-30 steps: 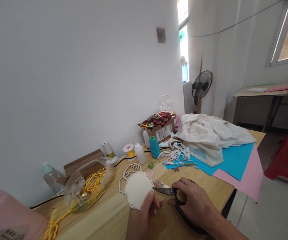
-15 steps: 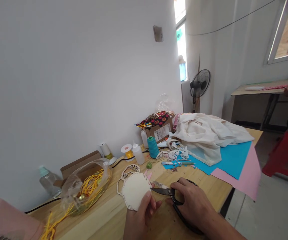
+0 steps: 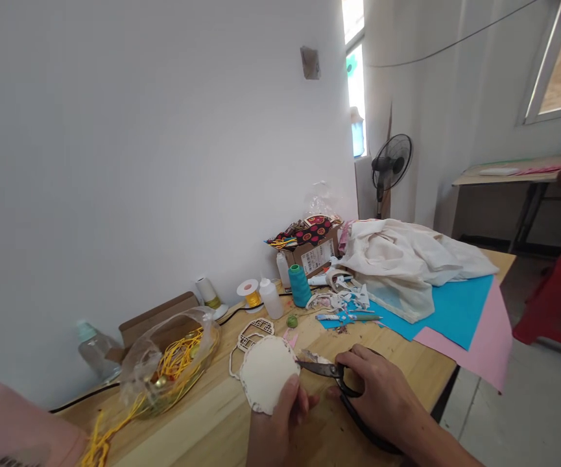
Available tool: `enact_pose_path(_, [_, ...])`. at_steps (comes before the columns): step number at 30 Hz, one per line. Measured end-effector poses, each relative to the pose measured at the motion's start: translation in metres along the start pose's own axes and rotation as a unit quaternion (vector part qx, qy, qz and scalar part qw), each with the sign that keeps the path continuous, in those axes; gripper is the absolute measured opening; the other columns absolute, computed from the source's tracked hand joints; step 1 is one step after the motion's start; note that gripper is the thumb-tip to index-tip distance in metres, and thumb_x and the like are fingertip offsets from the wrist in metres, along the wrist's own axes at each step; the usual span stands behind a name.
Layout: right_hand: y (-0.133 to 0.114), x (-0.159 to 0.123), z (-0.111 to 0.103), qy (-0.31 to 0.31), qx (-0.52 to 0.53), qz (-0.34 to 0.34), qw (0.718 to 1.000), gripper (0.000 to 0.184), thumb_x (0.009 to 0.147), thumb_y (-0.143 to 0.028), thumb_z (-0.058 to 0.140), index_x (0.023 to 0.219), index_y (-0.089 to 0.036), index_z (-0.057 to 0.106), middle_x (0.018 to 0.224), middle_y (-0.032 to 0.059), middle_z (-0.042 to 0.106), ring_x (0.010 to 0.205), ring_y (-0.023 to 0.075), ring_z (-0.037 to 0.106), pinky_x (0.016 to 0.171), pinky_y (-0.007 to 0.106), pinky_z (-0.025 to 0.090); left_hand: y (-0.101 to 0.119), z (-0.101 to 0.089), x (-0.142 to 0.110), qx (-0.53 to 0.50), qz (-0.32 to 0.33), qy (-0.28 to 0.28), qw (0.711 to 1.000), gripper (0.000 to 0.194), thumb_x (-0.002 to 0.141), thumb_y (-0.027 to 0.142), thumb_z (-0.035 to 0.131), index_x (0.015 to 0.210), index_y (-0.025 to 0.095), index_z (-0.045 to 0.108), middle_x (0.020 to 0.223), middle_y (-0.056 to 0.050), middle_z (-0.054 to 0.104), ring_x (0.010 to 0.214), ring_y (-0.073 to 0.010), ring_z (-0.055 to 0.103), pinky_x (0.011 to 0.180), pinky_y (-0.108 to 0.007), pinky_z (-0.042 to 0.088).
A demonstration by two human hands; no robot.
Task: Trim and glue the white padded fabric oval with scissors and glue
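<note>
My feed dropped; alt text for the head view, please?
The left hand holds a round cream piece; the right hand holds dark scissors, tip at its edge. Beyond, a teal thread cone stands on a wooden table.

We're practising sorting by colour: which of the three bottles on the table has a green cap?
The leftmost, clear bottle; the two whitish bottles by the teal cone have pale tops instead.

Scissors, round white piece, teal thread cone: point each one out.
Scissors (image 3: 331, 370): head view, blades near the pivot.
Round white piece (image 3: 266, 371): head view, middle of its face.
Teal thread cone (image 3: 300, 287): head view, on the wound thread.
</note>
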State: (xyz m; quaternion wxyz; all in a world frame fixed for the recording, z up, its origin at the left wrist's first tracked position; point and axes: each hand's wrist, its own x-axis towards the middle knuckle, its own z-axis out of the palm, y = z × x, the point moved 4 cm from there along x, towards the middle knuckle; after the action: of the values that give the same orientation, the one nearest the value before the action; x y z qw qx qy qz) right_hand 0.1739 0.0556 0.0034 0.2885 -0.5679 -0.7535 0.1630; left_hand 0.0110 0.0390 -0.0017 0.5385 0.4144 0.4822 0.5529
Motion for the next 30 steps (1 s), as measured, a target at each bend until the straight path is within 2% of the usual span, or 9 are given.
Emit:
enact_pose_path(8, [-0.001, 0.001, 0.002, -0.024, -0.009, 0.009, 1.0, 0.02, 0.07, -0.037, 0.055, 0.086, -0.026, 0.061, 0.083, 0.0013, 0.06, 0.078, 0.0183, 0.057, 0.064, 0.026, 0.039, -0.005, 0.0, 0.0, -0.021, -0.013, 0.003, 1.0, 0.031, 0.065, 0.038, 0.062, 0.045, 0.017, 0.053, 0.046, 0.004, 0.045, 0.048, -0.0097, 0.036, 0.067, -0.028, 0.046])
enact_pose_path(14, [-0.003, 0.002, 0.001, -0.016, -0.028, 0.037, 0.999, 0.018, 0.072, -0.035, 0.053, 0.085, -0.026, 0.061, 0.082, 0.0013, 0.059, 0.076, 0.0182, 0.058, 0.062, 0.025, 0.038, -0.001, 0.006, -0.001, -0.041, -0.005, 0.012, 0.999, 0.028, 0.061, 0.039, 0.065, 0.046, 0.017, 0.055, 0.047, 0.004, 0.045, 0.049, -0.0102, 0.037, 0.07, -0.032, 0.047])
enact_pose_path(20, [-0.003, 0.002, 0.001, -0.014, -0.035, 0.037, 0.999, 0.017, 0.072, -0.035, 0.054, 0.085, -0.027, 0.061, 0.083, 0.0014, 0.06, 0.077, 0.0177, 0.058, 0.062, 0.025, 0.038, -0.003, 0.007, -0.002, -0.052, -0.002, 0.024, 0.998, 0.03, 0.059, 0.04, 0.067, 0.044, 0.017, 0.055, 0.047, 0.004, 0.046, 0.048, -0.0092, 0.039, 0.074, -0.033, 0.047])
enact_pose_path(23, [0.002, 0.008, -0.001, -0.005, -0.061, 0.078, 0.995, 0.021, 0.073, -0.038, 0.053, 0.087, -0.026, 0.062, 0.083, 0.0037, 0.06, 0.077, 0.0205, 0.059, 0.06, 0.026, 0.038, -0.01, 0.016, -0.011, -0.04, -0.019, 0.03, 0.999, 0.026, 0.058, 0.041, 0.068, 0.059, 0.016, 0.063, 0.043, 0.005, 0.048, 0.045, -0.0095, 0.042, 0.067, -0.032, 0.049])
enact_pose_path(25, [0.005, 0.013, -0.002, 0.002, -0.081, 0.102, 0.991, 0.023, 0.074, -0.039, 0.052, 0.09, -0.025, 0.062, 0.084, 0.0053, 0.061, 0.078, 0.0227, 0.059, 0.059, 0.028, 0.037, -0.014, 0.023, -0.016, -0.048, -0.029, 0.014, 0.998, 0.033, 0.059, 0.041, 0.068, 0.077, 0.014, 0.067, 0.04, 0.005, 0.049, 0.043, -0.0099, 0.043, 0.063, -0.032, 0.05])
enact_pose_path(27, [0.006, 0.016, -0.002, 0.01, -0.083, 0.097, 0.992, 0.023, 0.074, -0.038, 0.052, 0.091, -0.025, 0.061, 0.084, 0.005, 0.061, 0.078, 0.0228, 0.059, 0.058, 0.027, 0.037, -0.015, 0.024, -0.016, -0.088, -0.029, 0.016, 0.996, 0.03, 0.058, 0.039, 0.069, 0.074, 0.014, 0.066, 0.041, 0.005, 0.05, 0.043, -0.0086, 0.042, 0.065, -0.033, 0.05])
enact_pose_path(30, [0.004, 0.016, 0.0, 0.027, -0.062, 0.065, 0.996, 0.022, 0.073, -0.038, 0.054, 0.09, -0.025, 0.06, 0.084, 0.0032, 0.06, 0.077, 0.0205, 0.059, 0.059, 0.026, 0.037, -0.011, 0.014, -0.008, -0.126, -0.023, 0.031, 0.991, 0.025, 0.058, 0.034, 0.07, 0.073, 0.015, 0.065, 0.045, 0.005, 0.052, 0.044, -0.0071, 0.04, 0.07, -0.034, 0.05])
